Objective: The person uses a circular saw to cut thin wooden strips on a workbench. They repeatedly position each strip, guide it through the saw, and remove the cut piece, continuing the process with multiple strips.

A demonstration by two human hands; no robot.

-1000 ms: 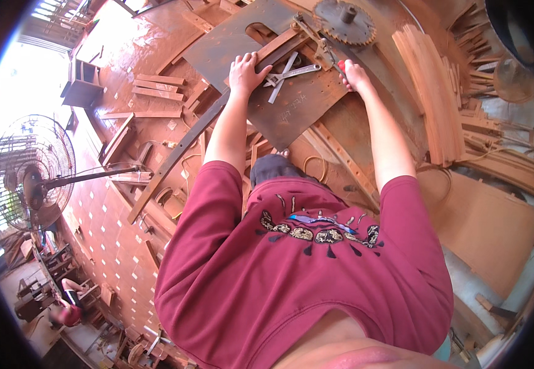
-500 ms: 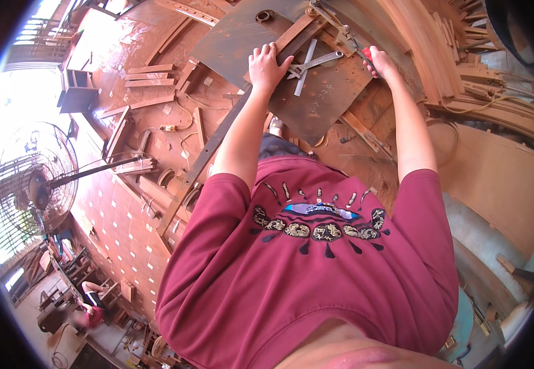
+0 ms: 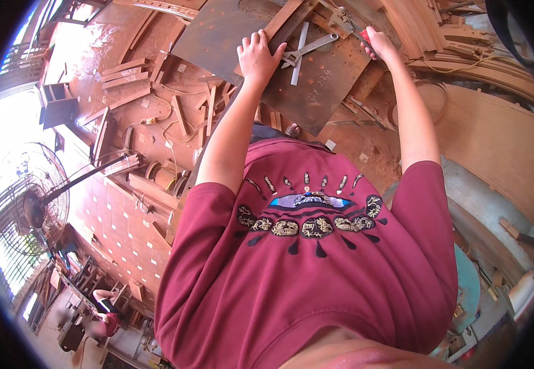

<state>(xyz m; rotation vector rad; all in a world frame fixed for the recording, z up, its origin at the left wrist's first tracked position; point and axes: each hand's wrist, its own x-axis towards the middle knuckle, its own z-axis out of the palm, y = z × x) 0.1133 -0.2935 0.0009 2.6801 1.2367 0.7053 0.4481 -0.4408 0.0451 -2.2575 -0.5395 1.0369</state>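
Observation:
My left hand (image 3: 258, 58) lies with fingers apart across a reddish wooden strip (image 3: 286, 17) on a dark metal tabletop (image 3: 309, 106). Its thumb points toward an adjustable wrench (image 3: 316, 47), which rests across a pale flat strip (image 3: 297, 69). My right hand (image 3: 380, 44) is closed around a red-handled tool (image 3: 365, 37); a thin dark part shows beside the handle, and its exact kind is unclear. The tool reaches toward a metal fitting (image 3: 342, 18) near the tabletop's far right part.
Curved wooden pieces (image 3: 414, 27) are stacked at the right, above a large tan board (image 3: 494, 138). Wood offcuts (image 3: 122, 80) and a cord litter the floor at left. A standing fan (image 3: 33, 206) is at far left. Another person (image 3: 110, 320) is at lower left.
The view has shifted, so the tabletop and both hands sit slightly higher and further left. My left hand stays on the wooden strip, and my right hand keeps hold of the red-handled tool.

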